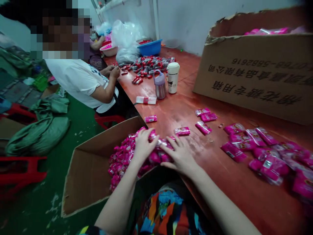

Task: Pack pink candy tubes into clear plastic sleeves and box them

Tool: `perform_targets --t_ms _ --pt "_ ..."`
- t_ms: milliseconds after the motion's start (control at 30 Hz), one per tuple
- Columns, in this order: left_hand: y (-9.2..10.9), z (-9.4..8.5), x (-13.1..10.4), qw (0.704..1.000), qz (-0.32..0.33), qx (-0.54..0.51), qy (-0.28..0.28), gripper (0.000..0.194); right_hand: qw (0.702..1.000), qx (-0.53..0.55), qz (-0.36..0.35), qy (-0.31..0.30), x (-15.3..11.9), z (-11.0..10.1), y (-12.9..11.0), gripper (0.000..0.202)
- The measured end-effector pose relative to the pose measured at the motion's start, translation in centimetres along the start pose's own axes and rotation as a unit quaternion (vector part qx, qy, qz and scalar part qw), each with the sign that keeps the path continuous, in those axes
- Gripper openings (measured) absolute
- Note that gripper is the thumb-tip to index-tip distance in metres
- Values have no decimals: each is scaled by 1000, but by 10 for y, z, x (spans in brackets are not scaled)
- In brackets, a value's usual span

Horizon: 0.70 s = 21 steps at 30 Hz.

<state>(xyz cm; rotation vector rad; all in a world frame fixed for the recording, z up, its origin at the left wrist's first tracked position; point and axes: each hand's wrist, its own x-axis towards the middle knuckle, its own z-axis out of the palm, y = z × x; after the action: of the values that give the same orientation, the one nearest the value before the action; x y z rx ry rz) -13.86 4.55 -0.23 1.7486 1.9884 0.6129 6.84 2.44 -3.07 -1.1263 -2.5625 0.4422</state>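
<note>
Between my hands is a cluster of shiny pink wrapped packets (161,143), at the table's edge beside an open cardboard box (85,176). My left hand (143,143) curves over the cluster from the left, its fingers resting on the packets. From the right, my right hand (181,155) presses against the same cluster with its fingers somewhat spread. Many small pink packets (121,160) lie heaped inside the box below my left hand. The undersides of both hands are hidden.
On the red table (207,173) lie scattered pink packets (182,131) and a larger pile (271,163) at right. A big carton (254,71) stands behind. Further off are a purple flask (160,86), a white bottle (173,78) and red packets (149,65). A co-worker (75,81) sits at left.
</note>
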Motion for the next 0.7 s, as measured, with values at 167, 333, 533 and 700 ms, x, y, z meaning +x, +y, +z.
perform_targets --t_ms 167,333,533,700 --pt "-66 -44 -14 988 -119 47 -81 54 994 57 -85 -41 47 19 -50 79" --pt "-50 -38 21 964 -74 251 37 47 988 144 -49 24 57 21 -60 54" --pt "101 53 98 967 203 155 -12 48 974 -30 161 159 -27 -47 23 39" --pt "188 143 137 936 299 116 -147 60 875 -208 408 159 -122 -103 99 83"
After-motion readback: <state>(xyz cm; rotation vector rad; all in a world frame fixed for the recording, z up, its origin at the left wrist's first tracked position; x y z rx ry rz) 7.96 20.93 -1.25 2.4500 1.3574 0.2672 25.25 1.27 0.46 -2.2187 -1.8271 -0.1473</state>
